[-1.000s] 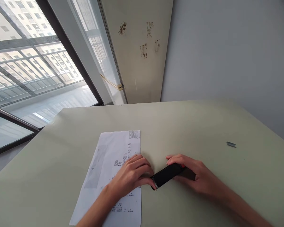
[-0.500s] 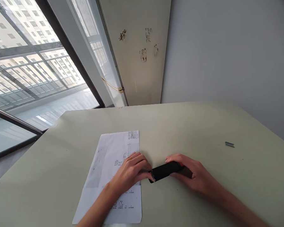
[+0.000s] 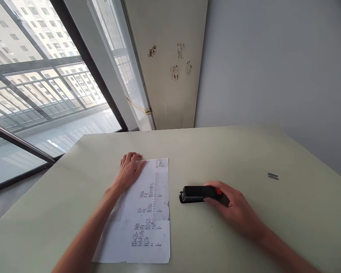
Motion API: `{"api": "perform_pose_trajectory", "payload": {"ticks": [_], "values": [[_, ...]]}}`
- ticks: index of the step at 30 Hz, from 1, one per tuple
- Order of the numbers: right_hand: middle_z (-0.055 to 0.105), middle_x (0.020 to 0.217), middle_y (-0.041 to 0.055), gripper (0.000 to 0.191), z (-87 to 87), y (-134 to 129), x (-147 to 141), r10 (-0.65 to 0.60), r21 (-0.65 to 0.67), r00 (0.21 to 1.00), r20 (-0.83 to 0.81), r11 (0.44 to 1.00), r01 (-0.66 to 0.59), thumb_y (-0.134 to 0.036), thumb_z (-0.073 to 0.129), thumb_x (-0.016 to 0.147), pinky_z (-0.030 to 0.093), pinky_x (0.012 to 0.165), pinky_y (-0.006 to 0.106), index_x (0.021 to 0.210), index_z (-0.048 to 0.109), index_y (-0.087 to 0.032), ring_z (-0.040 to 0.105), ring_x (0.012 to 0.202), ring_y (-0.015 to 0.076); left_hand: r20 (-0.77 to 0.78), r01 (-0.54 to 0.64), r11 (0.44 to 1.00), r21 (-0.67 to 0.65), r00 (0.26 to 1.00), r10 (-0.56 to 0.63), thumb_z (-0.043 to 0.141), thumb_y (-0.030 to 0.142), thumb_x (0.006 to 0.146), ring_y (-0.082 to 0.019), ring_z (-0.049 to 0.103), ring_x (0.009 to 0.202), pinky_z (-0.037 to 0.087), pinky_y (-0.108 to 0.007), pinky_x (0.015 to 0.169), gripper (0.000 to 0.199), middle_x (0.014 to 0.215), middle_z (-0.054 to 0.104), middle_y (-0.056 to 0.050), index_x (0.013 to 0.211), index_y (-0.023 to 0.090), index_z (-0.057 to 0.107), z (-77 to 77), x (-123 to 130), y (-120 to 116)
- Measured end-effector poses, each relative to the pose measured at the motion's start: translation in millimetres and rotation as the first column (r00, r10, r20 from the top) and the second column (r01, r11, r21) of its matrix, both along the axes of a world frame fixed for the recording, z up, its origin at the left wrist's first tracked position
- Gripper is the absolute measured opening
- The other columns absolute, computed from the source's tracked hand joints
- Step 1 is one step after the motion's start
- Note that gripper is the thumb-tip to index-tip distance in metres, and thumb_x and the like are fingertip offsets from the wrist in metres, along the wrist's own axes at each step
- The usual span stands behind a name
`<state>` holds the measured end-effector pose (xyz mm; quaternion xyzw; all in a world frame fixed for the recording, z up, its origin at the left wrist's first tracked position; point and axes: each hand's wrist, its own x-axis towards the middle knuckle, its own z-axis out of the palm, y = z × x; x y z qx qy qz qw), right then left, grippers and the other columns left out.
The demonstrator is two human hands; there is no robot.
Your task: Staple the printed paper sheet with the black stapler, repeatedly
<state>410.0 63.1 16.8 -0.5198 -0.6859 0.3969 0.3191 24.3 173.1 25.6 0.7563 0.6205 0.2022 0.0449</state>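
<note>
the stapler (image 3: 200, 192) is black with a red patch near its rear end; it is roughly level, its front end pointing at the paper but apart from the right edge. the white paper (image 3: 161, 212) lies flat on the counter (image 3: 227, 151), printed with small dark text, a dense block at the top right corner.

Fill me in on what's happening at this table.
A person's right hand grips a black stapler on the table. The left hand rests on the far left corner of the printed paper. The stapler sits just right of the paper, not touching it. A small strip of what look like staples lies farther right.
</note>
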Motion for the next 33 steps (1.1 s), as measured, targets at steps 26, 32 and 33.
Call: {"api": "perform_pose_trajectory", "payload": {"ticks": [26, 32, 33], "values": [[0.074, 0.105, 0.0044, 0.042, -11.8, -8, 7, -0.136, 0.111, 0.986, 0.092, 0.986, 0.126, -0.063, 0.061, 0.096, 0.055, 0.059, 0.029, 0.122, 0.069, -0.031, 0.066, 0.088, 0.0229, 0.053, 0.153, 0.988, -0.01, 0.987, -0.152, 0.037, 0.044, 0.109, -0.023, 0.062, 0.095, 0.04, -0.046, 0.102, 0.03, 0.098, 0.067, -0.004, 0.097, 0.023, 0.054, -0.2, 48, -71], [0.072, 0.1, 0.0039, 0.043, -12.1, -12, 8, -0.144, 0.111, 0.985, 0.093, 0.985, 0.133, -0.064, 0.06, 0.097, 0.054, 0.056, 0.028, 0.123, 0.068, -0.031, 0.064, 0.083, 0.0219, 0.044, 0.165, 0.986, -0.006, 0.985, -0.164, 0.039, 0.043, 0.11, -0.022, 0.061, 0.094, 0.041, -0.045, 0.101, 0.028, 0.097, 0.067, -0.003, 0.098, 0.023, 0.054, -3.1, 53, -79], [0.073, 0.101, 0.004, 0.043, -12.1, -12, 8, -0.141, 0.113, 0.986, 0.091, 0.985, 0.13, -0.064, 0.06, 0.096, 0.054, 0.056, 0.028, 0.123, 0.068, -0.031, 0.065, 0.084, 0.0221, 0.036, 0.17, 0.985, -0.003, 0.985, -0.17, 0.039, 0.043, 0.11, -0.022, 0.061, 0.095, 0.041, -0.045, 0.101, 0.028, 0.098, 0.067, -0.004, 0.099, 0.022, 0.054, -4.3, 55, -79]]}}
